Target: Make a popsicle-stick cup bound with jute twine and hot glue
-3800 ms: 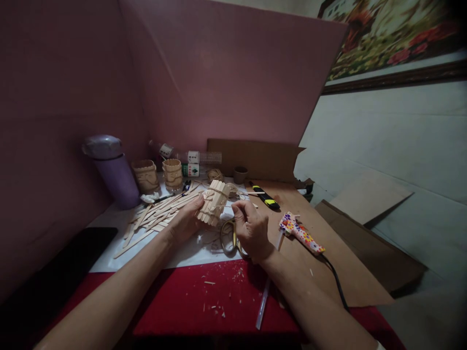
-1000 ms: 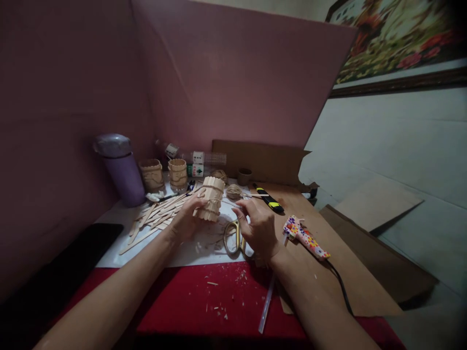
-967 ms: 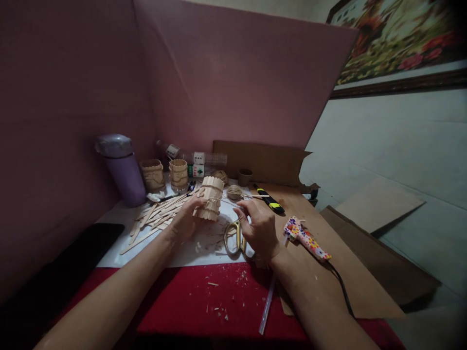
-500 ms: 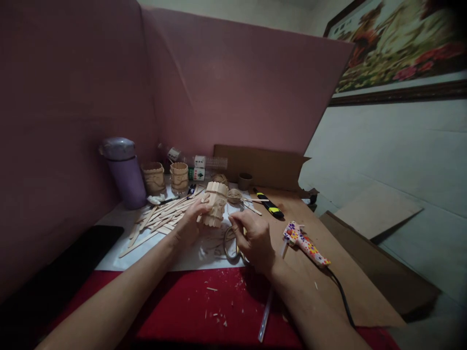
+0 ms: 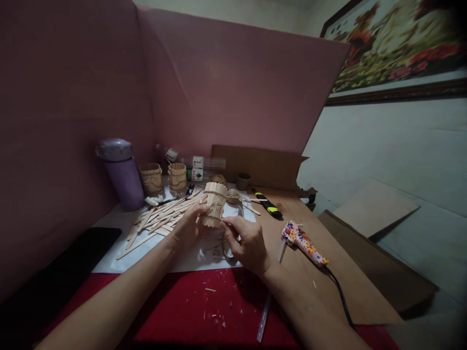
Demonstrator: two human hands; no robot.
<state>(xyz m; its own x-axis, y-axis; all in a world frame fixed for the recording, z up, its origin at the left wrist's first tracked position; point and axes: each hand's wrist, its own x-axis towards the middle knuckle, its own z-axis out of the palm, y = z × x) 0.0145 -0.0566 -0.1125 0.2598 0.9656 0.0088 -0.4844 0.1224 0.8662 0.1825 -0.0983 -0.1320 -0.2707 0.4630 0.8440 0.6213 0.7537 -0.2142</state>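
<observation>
My left hand [image 5: 188, 223] is wrapped round a small cup [image 5: 214, 204] built of upright craft sticks, with twine bands around it, and holds it tilted above the white paper [image 5: 171, 262]. At the cup's lower right edge my right hand [image 5: 246, 243] pinches with thumb and forefinger. What lies between those fingertips is too small to make out. Partly hidden behind the right hand is a shiny loop [image 5: 226, 249] on the paper. Loose craft sticks [image 5: 156, 226] are heaped left of the cup, and a ball of twine [image 5: 232, 196] sits just behind it.
Two similar cups [image 5: 177, 179] stand at the back beside a purple bottle [image 5: 126, 182]. On the brown board at right lie a flowered glue gun [image 5: 306, 247], its cord [image 5: 343, 296], and a yellow-black utility knife [image 5: 270, 205]. Scraps [image 5: 215, 318] dot the red cloth [image 5: 175, 306].
My right hand has moved left and closer, its fingertips now at the cup's lower edge. The left hand still holds the cup, at nearly the same tilt.
</observation>
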